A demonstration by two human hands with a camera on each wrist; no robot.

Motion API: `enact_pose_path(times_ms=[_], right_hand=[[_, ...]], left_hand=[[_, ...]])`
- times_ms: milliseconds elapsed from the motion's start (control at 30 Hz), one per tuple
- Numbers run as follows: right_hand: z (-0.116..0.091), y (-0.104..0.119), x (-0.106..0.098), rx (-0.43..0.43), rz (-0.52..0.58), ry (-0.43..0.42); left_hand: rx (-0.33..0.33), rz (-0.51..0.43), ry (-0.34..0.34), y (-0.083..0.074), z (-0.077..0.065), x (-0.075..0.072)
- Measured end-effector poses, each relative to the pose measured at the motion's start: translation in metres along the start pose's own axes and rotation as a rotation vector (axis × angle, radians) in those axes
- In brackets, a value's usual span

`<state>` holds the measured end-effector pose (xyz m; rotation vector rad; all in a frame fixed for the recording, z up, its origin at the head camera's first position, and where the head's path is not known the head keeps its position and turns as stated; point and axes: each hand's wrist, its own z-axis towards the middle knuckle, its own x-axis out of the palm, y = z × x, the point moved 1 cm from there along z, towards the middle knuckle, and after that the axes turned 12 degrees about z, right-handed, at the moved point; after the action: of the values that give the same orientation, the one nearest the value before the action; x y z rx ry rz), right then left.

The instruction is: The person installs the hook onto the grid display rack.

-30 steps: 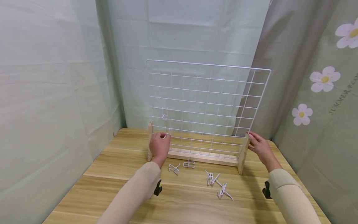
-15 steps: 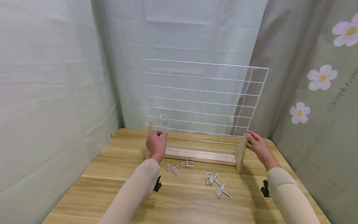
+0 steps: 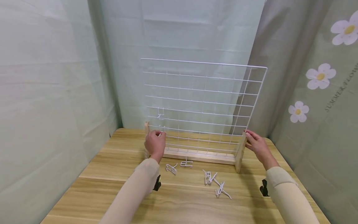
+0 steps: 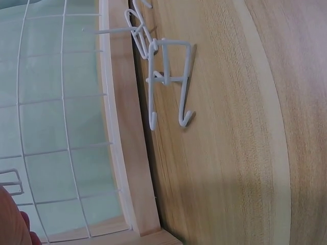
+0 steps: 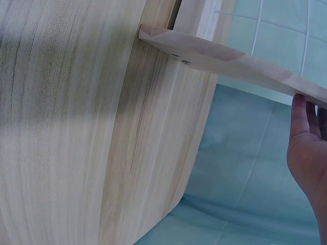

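Note:
A white wire grid panel point(image 3: 204, 62) stands upright in a wooden stand point(image 3: 199, 156). My left hand point(image 3: 155, 143) is at the panel's lower left and pinches a white wire hook point(image 4: 11, 182), partly hidden by the fingers. Just above it, another white hook point(image 3: 160, 114) hangs on the grid. On the far side, my right hand point(image 3: 258, 147) grips the top of the stand's right wooden upright point(image 5: 225, 57) between thumb and fingers.
In front of the stand lie loose white hooks: one point(image 3: 171, 168) at the left, one point(image 3: 186, 163) close to the base rail, and a tangled group point(image 3: 209, 178) further right. They rest on a wood-grain table point(image 3: 112, 186). Pale curtains point(image 3: 61, 93) surround it.
The head view has shifted slightly, so everything sits a little further left. My left hand has stayed at the lower left of the grid with the hook, and my right hand still grips the upright.

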<state>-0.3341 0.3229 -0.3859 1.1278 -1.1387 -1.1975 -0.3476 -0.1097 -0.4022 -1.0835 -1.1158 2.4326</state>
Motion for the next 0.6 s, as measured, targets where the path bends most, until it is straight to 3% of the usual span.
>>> enact_pose_path(times_ms=[600], right_hand=[[0.0013, -0.0014, -0.0005, -0.022, 0.016, 0.015]], left_hand=[[-0.016, 0.016, 0.012, 0.0009, 0.0041, 0.0063]])
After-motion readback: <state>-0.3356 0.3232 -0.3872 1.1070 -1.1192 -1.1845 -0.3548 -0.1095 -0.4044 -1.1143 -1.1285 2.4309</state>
